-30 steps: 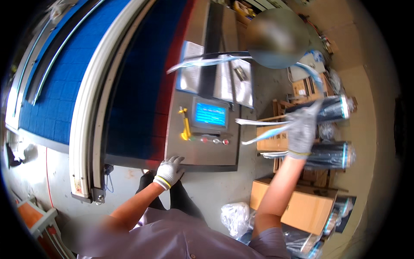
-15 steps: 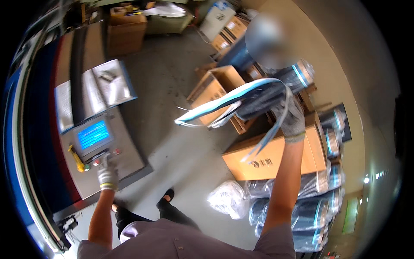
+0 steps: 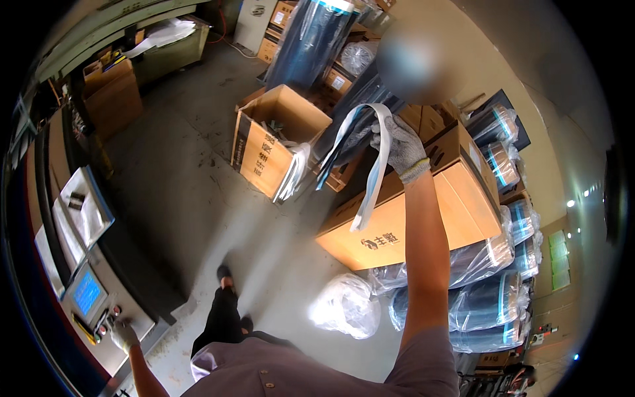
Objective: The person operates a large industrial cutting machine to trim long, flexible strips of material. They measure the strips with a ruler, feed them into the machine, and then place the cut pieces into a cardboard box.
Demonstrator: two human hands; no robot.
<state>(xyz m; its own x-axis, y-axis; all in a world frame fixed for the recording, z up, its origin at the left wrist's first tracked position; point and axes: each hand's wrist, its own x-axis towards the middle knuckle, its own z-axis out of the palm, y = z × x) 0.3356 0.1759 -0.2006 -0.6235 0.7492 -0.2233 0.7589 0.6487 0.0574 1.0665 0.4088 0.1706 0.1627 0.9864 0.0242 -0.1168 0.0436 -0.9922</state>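
My right hand point(image 3: 402, 147), in a grey knit glove, is closed around a bundle of long white and light-blue strips point(image 3: 377, 169). They loop over the fingers and their loose ends hang on both sides, above a large closed cardboard box point(image 3: 423, 215). At the lower left, my gloved left hand point(image 3: 124, 335) reaches onto a grey control panel point(image 3: 137, 324), fingers stretched toward its buttons point(image 3: 106, 323). Whether a fingertip presses one cannot be made out. Beside the buttons glows a blue touchscreen point(image 3: 86, 292).
An open cardboard box point(image 3: 261, 155) stands ahead, white strips draped over its edge. Plastic-wrapped dark rolls point(image 3: 483, 301) are stacked at right; another roll point(image 3: 307, 43) stands upright behind. A clear plastic bag point(image 3: 347, 308) lies on the floor. Papers point(image 3: 83, 205) rest beside the touchscreen.
The view has turned right, so the panel sits further left and lower. The strips, earlier swung out to the left, now hang down from my right hand. My left hand stays at the panel.
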